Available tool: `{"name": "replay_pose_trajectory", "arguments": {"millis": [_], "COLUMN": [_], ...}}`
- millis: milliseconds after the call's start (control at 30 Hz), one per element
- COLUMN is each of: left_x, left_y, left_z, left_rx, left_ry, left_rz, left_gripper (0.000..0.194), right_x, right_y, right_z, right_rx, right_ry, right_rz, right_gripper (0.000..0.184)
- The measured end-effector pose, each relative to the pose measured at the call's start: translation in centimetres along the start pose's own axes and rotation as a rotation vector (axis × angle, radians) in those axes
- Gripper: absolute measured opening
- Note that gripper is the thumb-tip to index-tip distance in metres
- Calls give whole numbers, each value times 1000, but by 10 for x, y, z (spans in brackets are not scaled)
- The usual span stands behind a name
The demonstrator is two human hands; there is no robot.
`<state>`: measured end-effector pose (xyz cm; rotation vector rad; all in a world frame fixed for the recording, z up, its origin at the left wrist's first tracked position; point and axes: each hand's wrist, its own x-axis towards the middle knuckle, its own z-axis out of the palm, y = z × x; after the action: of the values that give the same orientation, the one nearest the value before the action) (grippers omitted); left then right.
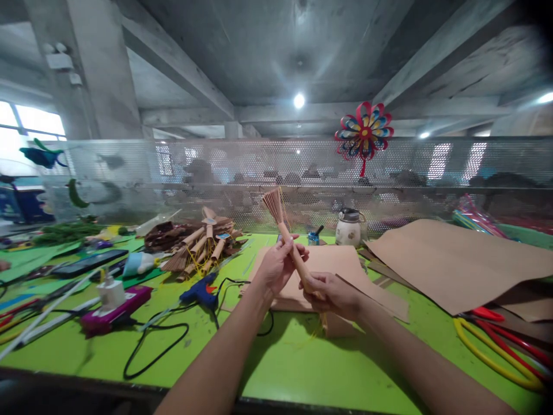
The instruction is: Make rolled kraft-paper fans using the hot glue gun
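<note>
Paper broom (285,231) in left hand (280,262), right hand (333,295); illegible blue tag (223,236) nearby.

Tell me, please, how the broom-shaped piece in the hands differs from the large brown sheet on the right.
Shape: the broom-shaped piece has a slim handle and a ribbed, flared end; the large brown sheet is broad and plain.
Pose: the piece is held aslant by the left hand and right hand; the sheet lies spread out, untouched.
Size: the piece is far narrower than the sheet.
Both are brown.
</note>
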<state>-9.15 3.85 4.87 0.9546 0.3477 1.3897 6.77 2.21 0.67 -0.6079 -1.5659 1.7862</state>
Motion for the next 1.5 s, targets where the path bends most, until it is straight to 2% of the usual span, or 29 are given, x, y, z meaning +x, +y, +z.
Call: {"name": "replay_pose_trajectory", "arguments": {"millis": [200,400,667,833,900,967,1033,1067,1100,1167,1267,1333,1400,1500], "left_x": [4,8,12,17,20,22,23,22,21,18,12,8,4,-2], "left_y": [3,8,5,9,13,18,21,22,23,22,16,12,7,1], "left_z": [-4,-5,-9,-16,-20,-24,-25,-25,-24,-20,-11,-4,3,12], "left_rx": [8,-29,-51,-50,-48,-43,-32,-24,-14,9,46,68,108,206], "left_ry": [41,108,190,241,271,293,293,282,265,215,132,89,48,-23], "left_rz": [34,82,124,189,221,247,256,252,242,211,164,146,129,108], "left_gripper": [8,4,8,10,11,10,7,6,5,5,2,3,8,18], "right_x": [-1,-2,2,-1,-6,-11,-16,-18,-19,-19,-15,-11,-7,-2], "right_y": [-2,-4,-6,-4,-8,-14,-23,-27,-31,-37,-41,-39,-34,-22], "right_z": [-6,-4,-3,-10,-13,-17,-22,-26,-30,-37,-41,-36,-25,-7], "right_rx": [-91,-86,-49,-63,-104,-233,-468,-598,-705,-810,-650,-507,-397,-268], "right_ry": [64,126,192,91,11,-123,-260,-277,-241,-34,390,572,581,333], "right_rz": [41,62,36,52,75,109,153,166,159,76,-157,-264,-291,-225], "right_gripper": [47,51,55,46,44,45,44,43,41,41,42,41,39,42]}}
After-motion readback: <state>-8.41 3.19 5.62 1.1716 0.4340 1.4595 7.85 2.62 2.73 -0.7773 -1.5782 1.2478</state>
